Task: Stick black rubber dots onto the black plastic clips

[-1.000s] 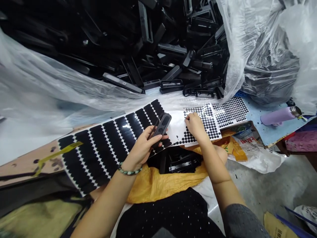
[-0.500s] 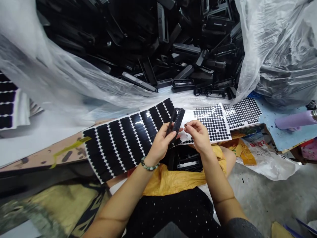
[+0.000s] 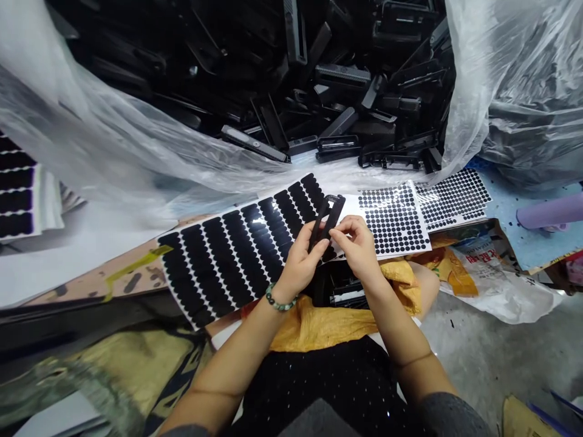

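Observation:
My left hand (image 3: 301, 261), with a beaded bracelet at the wrist, grips a black plastic frame piece (image 3: 336, 210) that stands tilted between the fingers. Thumb and fingers of my right hand (image 3: 357, 246) are pinched together at the right side of that piece; anything between those fingertips is too small to tell. Beneath and left of the hands lies a sheet of long black stickers (image 3: 237, 246). To the right is a white sheet of small black dots (image 3: 394, 218). Below the hands, more black pieces (image 3: 348, 294) sit within yellow cloth (image 3: 319, 331).
A large heap of black plastic pieces (image 3: 339, 76) lies in clear plastic sheeting (image 3: 182, 145) at the back. Another dotted sheet (image 3: 455, 194) and a purple bottle (image 3: 549, 211) are on the right. Yellow tape (image 3: 136, 264) sticks to the table edge at left.
My right hand has moved left, from beside the black piece onto its side. The piece has turned slightly in my left hand. The whole view has shifted a little.

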A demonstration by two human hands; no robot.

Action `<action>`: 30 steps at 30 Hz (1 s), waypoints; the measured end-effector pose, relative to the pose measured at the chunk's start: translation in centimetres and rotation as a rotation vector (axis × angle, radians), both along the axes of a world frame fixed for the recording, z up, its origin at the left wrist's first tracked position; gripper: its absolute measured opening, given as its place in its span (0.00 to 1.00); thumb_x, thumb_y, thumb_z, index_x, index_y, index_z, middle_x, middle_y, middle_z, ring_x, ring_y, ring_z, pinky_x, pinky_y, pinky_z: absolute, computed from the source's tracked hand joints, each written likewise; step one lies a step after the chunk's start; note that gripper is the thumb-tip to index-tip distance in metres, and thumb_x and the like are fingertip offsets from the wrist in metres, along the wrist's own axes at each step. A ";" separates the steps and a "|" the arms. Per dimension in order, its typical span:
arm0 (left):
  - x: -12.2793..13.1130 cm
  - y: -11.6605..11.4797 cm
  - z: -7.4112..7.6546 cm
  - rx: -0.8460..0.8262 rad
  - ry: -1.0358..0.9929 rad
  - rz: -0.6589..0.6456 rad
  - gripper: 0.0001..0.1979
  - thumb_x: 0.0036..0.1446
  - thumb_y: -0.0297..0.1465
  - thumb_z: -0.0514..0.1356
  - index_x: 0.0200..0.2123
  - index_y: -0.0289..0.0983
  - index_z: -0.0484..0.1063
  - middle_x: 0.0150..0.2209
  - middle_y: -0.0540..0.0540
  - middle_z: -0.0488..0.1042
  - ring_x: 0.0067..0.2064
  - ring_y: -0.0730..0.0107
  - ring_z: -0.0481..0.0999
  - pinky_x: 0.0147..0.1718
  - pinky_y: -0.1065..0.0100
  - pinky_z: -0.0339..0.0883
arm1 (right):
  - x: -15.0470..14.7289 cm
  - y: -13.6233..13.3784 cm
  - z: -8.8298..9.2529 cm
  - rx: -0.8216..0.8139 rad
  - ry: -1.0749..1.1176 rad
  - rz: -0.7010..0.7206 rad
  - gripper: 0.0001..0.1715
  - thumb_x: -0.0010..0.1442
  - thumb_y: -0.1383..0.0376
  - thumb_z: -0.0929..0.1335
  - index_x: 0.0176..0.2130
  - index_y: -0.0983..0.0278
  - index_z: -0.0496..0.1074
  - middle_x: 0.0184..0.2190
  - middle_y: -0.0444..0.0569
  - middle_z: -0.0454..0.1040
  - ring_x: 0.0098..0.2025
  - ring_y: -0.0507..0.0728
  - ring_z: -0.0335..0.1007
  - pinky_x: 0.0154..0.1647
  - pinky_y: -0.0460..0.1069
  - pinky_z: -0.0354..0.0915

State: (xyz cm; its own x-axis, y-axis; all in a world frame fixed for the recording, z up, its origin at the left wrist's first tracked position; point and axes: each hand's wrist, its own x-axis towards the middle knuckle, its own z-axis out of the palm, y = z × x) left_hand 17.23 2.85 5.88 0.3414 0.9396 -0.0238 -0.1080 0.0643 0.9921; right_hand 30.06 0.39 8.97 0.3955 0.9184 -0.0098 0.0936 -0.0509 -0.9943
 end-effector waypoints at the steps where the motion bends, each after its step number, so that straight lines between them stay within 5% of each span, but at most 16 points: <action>1: -0.3 0.1 0.1 -0.001 0.000 -0.014 0.17 0.56 0.39 0.63 0.47 0.41 0.70 0.45 0.47 0.77 0.44 0.66 0.78 0.47 0.63 0.73 | 0.1 0.1 -0.2 -0.016 0.000 -0.011 0.14 0.49 0.58 0.73 0.26 0.60 0.66 0.31 0.43 0.63 0.33 0.52 0.65 0.35 0.49 0.69; 4: -1.4 0.7 0.6 -0.047 -0.066 -0.053 0.17 0.56 0.39 0.64 0.46 0.40 0.70 0.44 0.47 0.77 0.40 0.67 0.79 0.41 0.66 0.75 | 1.1 0.9 -0.5 -0.087 -0.025 0.040 0.19 0.47 0.55 0.75 0.31 0.60 0.64 0.33 0.41 0.65 0.29 0.49 0.63 0.30 0.47 0.66; 7: -2.1 2.4 1.4 -0.083 -0.147 0.033 0.16 0.54 0.38 0.64 0.45 0.41 0.68 0.46 0.45 0.77 0.43 0.65 0.80 0.36 0.69 0.75 | 2.1 2.7 -0.9 -0.095 -0.202 0.042 0.13 0.53 0.57 0.72 0.34 0.60 0.67 0.38 0.45 0.68 0.31 0.50 0.65 0.36 0.49 0.68; 10: -1.3 4.5 1.8 -0.155 -0.155 0.079 0.15 0.54 0.36 0.63 0.44 0.40 0.68 0.48 0.45 0.77 0.46 0.64 0.81 0.34 0.70 0.75 | 2.1 4.3 -1.6 -0.111 -0.431 -0.019 0.08 0.54 0.63 0.72 0.30 0.62 0.69 0.43 0.50 0.68 0.34 0.52 0.67 0.42 0.52 0.69; 13: 0.3 6.4 1.5 -0.323 -0.079 0.066 0.11 0.54 0.31 0.60 0.42 0.38 0.68 0.43 0.45 0.77 0.45 0.66 0.81 0.32 0.73 0.74 | 1.6 4.7 -2.0 -0.075 -0.562 0.063 0.09 0.55 0.68 0.70 0.26 0.61 0.67 0.44 0.53 0.69 0.38 0.56 0.69 0.44 0.54 0.69; 17: 0.7 6.7 1.7 -0.448 -0.080 0.046 0.10 0.55 0.29 0.59 0.42 0.36 0.69 0.41 0.44 0.78 0.42 0.67 0.81 0.30 0.74 0.74 | 2.3 3.6 -1.0 0.066 -0.397 0.128 0.09 0.58 0.63 0.69 0.27 0.60 0.68 0.40 0.50 0.70 0.40 0.56 0.69 0.42 0.53 0.69; 22: -1.3 4.6 3.8 -0.455 -0.137 -0.151 0.14 0.53 0.33 0.62 0.42 0.33 0.71 0.42 0.41 0.79 0.37 0.66 0.82 0.23 0.76 0.70 | 3.9 2.9 1.4 0.101 -0.084 0.114 0.16 0.55 0.53 0.71 0.26 0.60 0.68 0.42 0.50 0.69 0.49 0.58 0.68 0.50 0.54 0.67; 30: -2.1 3.2 5.3 -0.430 -0.093 -0.230 0.20 0.50 0.36 0.63 0.45 0.32 0.70 0.40 0.40 0.79 0.38 0.58 0.83 0.21 0.74 0.68 | 3.3 2.7 3.4 0.078 -0.108 0.206 0.18 0.52 0.51 0.73 0.25 0.61 0.71 0.42 0.49 0.68 0.49 0.59 0.67 0.49 0.55 0.68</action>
State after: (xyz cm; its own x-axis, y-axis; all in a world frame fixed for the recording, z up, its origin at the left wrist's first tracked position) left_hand 15.13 6.08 11.17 0.5577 0.7516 -0.3523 -0.1303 0.4984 0.8571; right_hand 33.36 3.06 12.34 0.1948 0.9761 0.0960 0.1996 0.0564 -0.9783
